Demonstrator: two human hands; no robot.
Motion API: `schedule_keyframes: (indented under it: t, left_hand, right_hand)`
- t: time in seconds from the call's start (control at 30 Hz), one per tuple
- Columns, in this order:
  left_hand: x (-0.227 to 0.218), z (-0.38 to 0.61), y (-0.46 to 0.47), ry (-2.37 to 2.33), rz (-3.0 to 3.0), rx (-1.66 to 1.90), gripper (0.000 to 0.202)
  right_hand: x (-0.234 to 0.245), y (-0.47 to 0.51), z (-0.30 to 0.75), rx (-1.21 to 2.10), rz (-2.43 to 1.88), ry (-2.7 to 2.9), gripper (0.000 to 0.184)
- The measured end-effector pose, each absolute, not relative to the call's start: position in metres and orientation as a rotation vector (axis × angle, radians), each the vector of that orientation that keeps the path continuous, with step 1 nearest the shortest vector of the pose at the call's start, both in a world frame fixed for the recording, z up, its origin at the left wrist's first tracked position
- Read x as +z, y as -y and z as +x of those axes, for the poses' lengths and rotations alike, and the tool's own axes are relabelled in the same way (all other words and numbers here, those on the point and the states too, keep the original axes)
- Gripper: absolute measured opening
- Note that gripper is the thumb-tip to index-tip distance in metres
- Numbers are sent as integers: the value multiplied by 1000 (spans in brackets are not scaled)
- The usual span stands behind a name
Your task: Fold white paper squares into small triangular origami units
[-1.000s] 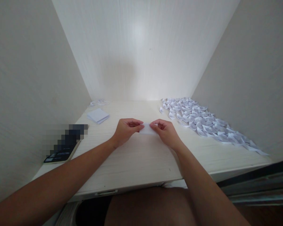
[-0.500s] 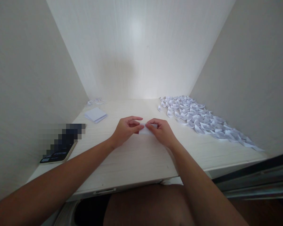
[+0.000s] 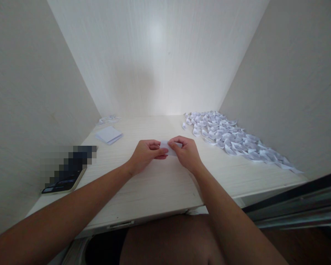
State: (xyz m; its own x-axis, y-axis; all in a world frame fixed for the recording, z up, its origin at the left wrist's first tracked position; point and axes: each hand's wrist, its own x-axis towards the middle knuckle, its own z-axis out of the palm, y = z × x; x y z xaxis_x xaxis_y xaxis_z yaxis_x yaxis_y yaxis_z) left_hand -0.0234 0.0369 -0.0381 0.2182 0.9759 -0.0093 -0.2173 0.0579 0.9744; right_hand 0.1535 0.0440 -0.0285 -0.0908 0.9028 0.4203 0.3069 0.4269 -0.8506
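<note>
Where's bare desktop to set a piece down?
Free: desk behind the paper slip, between sheet stack and folded-paper pile; desk nearer than the slip, between left forearm and right forearm; and between right forearm and pile. Crowded: right side, under the pile; left edge, with loose strips and phone.

The small white rectangular paper slip (image 3: 172,152) looks smooth and matt to me, the heaped white folded-paper pieces (image 3: 226,134) creased, the pale wood-grained back panel (image 3: 165,73) faintly glossy.
</note>
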Motion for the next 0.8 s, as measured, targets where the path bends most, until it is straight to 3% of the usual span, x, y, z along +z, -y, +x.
schedule_keyframes:
  t: [0.8]
  left_hand:
    - [-34, -23, -35, -961, 1298, 1109, 63]
  right_hand:
    - [-27, -44, 154, 668, -1092, 1574, 20]
